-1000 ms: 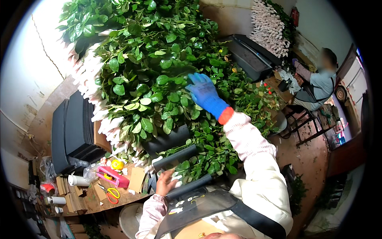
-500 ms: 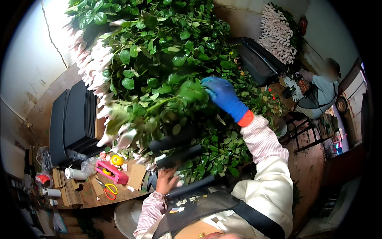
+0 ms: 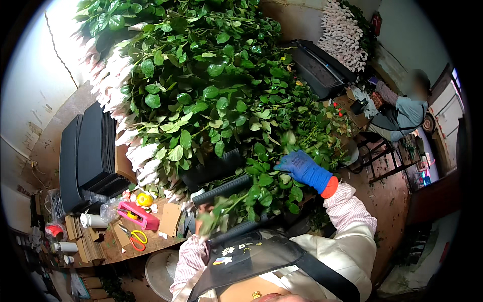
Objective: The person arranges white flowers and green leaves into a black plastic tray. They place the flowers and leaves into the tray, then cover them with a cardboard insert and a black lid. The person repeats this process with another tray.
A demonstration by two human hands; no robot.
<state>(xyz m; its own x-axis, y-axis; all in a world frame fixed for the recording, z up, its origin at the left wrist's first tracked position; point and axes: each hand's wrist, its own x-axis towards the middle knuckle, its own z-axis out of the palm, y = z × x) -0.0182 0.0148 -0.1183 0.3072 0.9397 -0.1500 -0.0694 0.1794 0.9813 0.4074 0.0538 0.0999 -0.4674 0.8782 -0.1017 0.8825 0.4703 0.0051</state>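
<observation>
My right hand (image 3: 303, 169), in a blue knit glove with an orange cuff, is closed among leafy flower stems (image 3: 261, 189), apparently around one of them. Blurred leaves pass in front of my bare left hand (image 3: 203, 215) and hide its fingers. It is near the end of a black roll-shaped bar (image 3: 226, 191) at the table's front. Beyond my hands lies a high heap of green leafy stems (image 3: 201, 95). Their heads, in whitish-pink sleeves (image 3: 146, 161), all face left.
Black padded boards (image 3: 95, 151) stand at left. A pink tape dispenser (image 3: 141, 215), yellow-red scissors (image 3: 135, 237), cardboard pieces (image 3: 171, 219) and a white cup (image 3: 94, 220) sit at the table's front left. Another person (image 3: 402, 110) works at right, near a second flower stack (image 3: 344, 38).
My right hand has come down and right from over the heap to the stems at the near right. Leaves now cover my left hand. The view has shifted slightly.
</observation>
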